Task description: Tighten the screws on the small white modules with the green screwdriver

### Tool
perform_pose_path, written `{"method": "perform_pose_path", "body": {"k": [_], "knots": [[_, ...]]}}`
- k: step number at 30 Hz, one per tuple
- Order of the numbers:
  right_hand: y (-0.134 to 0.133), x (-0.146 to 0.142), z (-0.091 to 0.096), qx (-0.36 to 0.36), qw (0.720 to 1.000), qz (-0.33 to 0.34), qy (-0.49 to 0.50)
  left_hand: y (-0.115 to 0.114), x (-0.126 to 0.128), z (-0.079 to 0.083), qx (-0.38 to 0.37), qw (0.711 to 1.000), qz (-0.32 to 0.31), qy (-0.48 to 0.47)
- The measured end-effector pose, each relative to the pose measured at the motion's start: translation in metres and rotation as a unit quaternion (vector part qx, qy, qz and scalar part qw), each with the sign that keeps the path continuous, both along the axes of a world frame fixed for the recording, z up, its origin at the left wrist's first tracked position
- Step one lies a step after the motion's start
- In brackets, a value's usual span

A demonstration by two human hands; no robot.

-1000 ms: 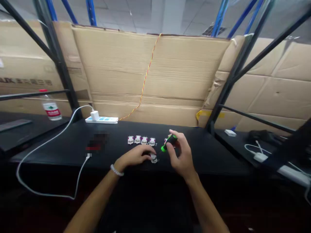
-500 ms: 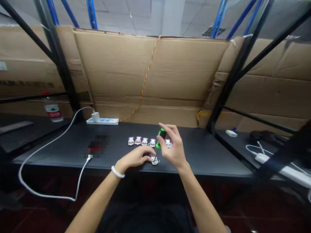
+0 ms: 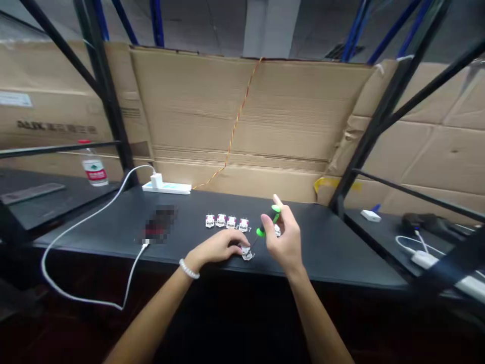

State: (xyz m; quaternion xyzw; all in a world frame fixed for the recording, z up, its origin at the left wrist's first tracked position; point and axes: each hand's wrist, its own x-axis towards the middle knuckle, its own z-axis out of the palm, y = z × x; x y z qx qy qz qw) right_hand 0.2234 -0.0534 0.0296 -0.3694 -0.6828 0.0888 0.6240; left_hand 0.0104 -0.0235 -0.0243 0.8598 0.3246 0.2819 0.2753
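Observation:
My right hand (image 3: 286,240) grips a green and black screwdriver (image 3: 268,221) between thumb and fingers. Its thin shaft slants down and left to a small white part (image 3: 247,254) near the table's front edge. The part's exact kind is too small to make out. Fingers of my left hand (image 3: 220,248) pinch that part from its left side and hide some of it. Behind the left hand stand several similar white parts with purple sides in a row (image 3: 226,221). One more white part (image 3: 277,230) shows partly behind my right hand.
The black table (image 3: 333,247) backs onto a cardboard panel (image 3: 242,111). A white power strip (image 3: 170,188) lies at its back left. A white cable (image 3: 83,220) runs from there to a blurred-out object (image 3: 161,225). Dark rack posts (image 3: 352,162) flank both sides; a bottle (image 3: 94,169) stands left.
The screwdriver's handle now leans further right, with my right hand lower and tilted beside it. My left hand stays on the white part. The whole view has shifted slightly.

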Motion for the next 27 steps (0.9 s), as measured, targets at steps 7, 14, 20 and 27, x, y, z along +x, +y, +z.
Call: {"method": "perform_pose_path", "body": {"k": [7, 14, 20, 27], "knots": [[0.001, 0.01, 0.005, -0.004, 0.997, 0.069, -0.02, 0.002, -0.002, -0.002, -0.001, 1.0, -0.002, -0.005], [0.001, 0.012, 0.019, 0.056, 0.997, 0.026, -0.038, 0.001, -0.002, -0.001, -0.01, 1.0, -0.005, -0.008], [-0.003, 0.009, 0.019, 0.091, 0.995, -0.009, -0.05, -0.001, -0.002, 0.001, -0.008, 1.0, -0.001, -0.005], [-0.002, 0.014, 0.016, 0.093, 0.994, 0.009, -0.058, 0.001, -0.003, -0.002, -0.004, 1.0, -0.007, -0.008]]}}
